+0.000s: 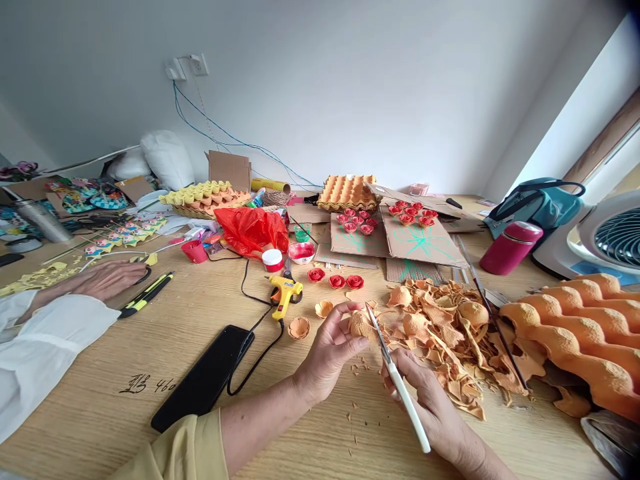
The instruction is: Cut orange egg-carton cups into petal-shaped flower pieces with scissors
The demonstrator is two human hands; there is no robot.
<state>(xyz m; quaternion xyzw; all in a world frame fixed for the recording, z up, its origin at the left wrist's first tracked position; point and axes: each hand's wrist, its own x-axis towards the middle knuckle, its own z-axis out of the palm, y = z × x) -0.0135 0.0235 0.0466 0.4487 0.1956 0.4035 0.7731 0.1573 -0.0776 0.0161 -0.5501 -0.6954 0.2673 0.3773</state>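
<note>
My left hand [330, 350] pinches an orange egg-carton cup [361, 324] between thumb and fingers. In my right hand [425, 400] is a pair of white-handled scissors [404, 393], its metal blades meeting the cup's right edge. Small orange snippets lie on the table below. Two orange cups cut like petals, the nearer one [299, 327] and another [323, 308], stand left of my hands. Behind them are red-painted paper flowers [337, 281]. To the right spreads a heap of carton scraps [450, 327] with several loose cups.
A yellow glue gun [287, 293] and a black phone [203, 377] lie left of my arms. An orange egg tray [575, 327] and a pink bottle [511, 248] stand at right. Red flowers rest on cardboard [425, 247]. Another person's hand [113, 277] is at left.
</note>
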